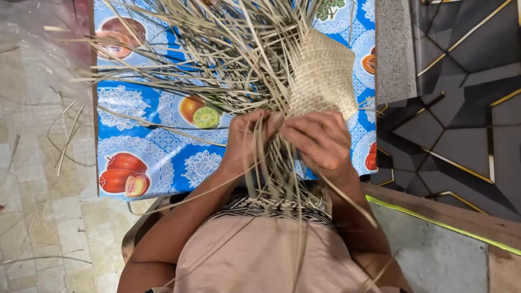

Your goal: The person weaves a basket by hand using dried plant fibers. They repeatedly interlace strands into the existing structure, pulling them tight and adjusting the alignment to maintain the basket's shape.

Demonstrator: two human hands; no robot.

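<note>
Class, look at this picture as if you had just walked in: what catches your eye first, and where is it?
First comes the woven straw piece at upper centre, its tight pale panel trailing a fan of loose straw strands to the left. Just below it, the left hand and right hand pinch strands at the panel's lower edge. Beneath everything lies a bright blue tablecloth printed with fruit and lace patterns.

a home craft corner: a bench under a blue plastic oilcloth printed with fruit (pixel 157 135), pale tiled floor littered with dry straw strips (pixel 49 163), dark geometric gold-lined floor covering (pixel 461 108).
</note>
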